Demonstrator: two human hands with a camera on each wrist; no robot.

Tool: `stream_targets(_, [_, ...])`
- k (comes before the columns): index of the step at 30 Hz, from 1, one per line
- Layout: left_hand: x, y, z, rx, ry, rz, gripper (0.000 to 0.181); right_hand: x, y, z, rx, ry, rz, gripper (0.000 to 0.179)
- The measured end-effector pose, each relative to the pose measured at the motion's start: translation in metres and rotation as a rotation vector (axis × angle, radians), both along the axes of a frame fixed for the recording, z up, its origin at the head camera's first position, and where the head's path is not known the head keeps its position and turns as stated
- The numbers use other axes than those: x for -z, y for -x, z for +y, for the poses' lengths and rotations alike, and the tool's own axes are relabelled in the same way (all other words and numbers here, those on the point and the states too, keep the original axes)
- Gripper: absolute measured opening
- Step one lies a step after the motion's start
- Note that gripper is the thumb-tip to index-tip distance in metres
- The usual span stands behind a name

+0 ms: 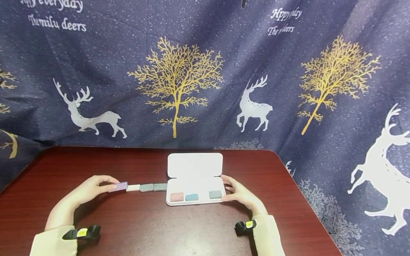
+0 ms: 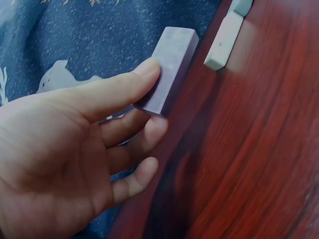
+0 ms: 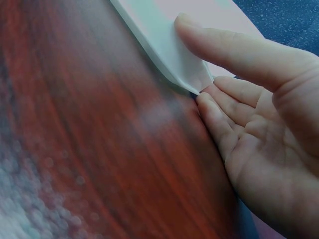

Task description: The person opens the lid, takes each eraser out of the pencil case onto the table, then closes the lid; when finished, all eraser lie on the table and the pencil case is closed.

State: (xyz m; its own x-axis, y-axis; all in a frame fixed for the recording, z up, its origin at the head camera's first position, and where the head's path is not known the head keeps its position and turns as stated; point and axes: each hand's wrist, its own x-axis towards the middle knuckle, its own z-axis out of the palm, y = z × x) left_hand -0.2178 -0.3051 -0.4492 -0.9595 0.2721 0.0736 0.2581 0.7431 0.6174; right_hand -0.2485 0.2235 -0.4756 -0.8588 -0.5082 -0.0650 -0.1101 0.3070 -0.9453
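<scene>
My left hand point(image 1: 93, 189) pinches a small purple rectangular block point(image 2: 172, 64) by one end, between thumb and fingers. Just beyond its free end starts a row of blocks on the table: a white one point(image 1: 133, 187), then two grey ones, a nearer point(image 1: 146, 187) and a farther point(image 1: 160, 187). That row reaches the left side of a white hinged case point(image 1: 192, 180), which lies with its lid point(image 1: 195, 165) raised. Gripping the case's right end is my right hand point(image 1: 238, 193), thumb at the rim and fingers round the side. Inside lie a pink block point(image 1: 177, 197), a blue block point(image 1: 192, 197) and a grey-green block point(image 1: 215, 194).
A dark red wooden table point(image 1: 134, 227) carries everything. Behind it hangs a dark blue cloth point(image 1: 205, 71) printed with deer and golden trees. Black straps with cameras sit on both wrists, a left one point(image 1: 93, 233) and a right one point(image 1: 241, 228).
</scene>
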Motion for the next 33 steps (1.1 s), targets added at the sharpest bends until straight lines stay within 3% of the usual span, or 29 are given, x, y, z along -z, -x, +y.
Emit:
stream_targets(12, [0.003, -0.003, -0.006, 0.004, 0.034, -0.077, 0.023, 0.0, 0.0, 0.001, -0.008, 0.004, -0.002, 0.087])
stream_targets(19, [0.007, -0.003, -0.004, 0.025, 0.03, -0.016, 0.018, 0.0, 0.001, 0.001, -0.01, 0.013, 0.0, 0.087])
stream_targets(33, [0.01, 0.0, 0.0, -0.02, 0.036, -0.017, 0.023, 0.002, 0.002, 0.002, -0.007, 0.006, 0.001, 0.087])
